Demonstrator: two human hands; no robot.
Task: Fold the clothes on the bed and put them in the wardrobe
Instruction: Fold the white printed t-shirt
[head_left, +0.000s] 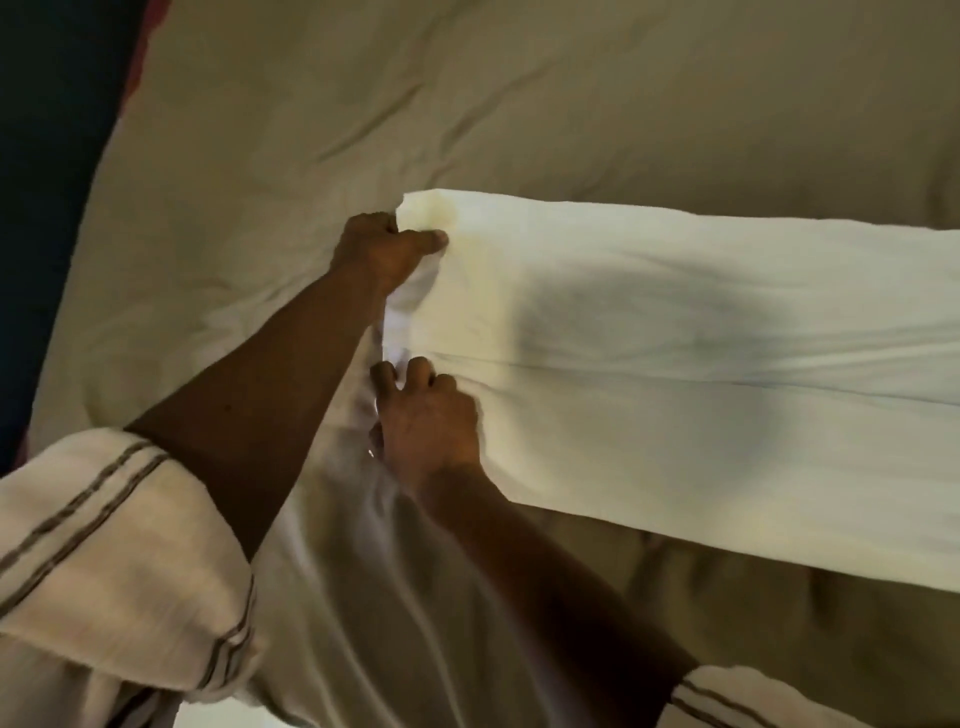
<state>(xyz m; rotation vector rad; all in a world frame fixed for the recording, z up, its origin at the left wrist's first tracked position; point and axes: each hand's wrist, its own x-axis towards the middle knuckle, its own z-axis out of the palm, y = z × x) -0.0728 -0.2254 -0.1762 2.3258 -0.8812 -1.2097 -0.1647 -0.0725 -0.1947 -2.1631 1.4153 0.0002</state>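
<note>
A long cream-white garment (701, 374) lies flat across the bed (467, 114), stretching from the middle to the right edge of the view, with a seam running along its length. My left hand (382, 249) grips its far left corner, thumb on top of the cloth. My right hand (426, 415) clutches the same left end lower down, fingers curled into the fabric. More white cloth (374, 582) hangs bunched from that end down toward me, between my two forearms.
The bed is covered by an olive-beige sheet with soft wrinkles. Its left edge (104, 218) runs diagonally, with a dark floor or wall (47, 182) beyond it. My sleeves are cream with dark stripes.
</note>
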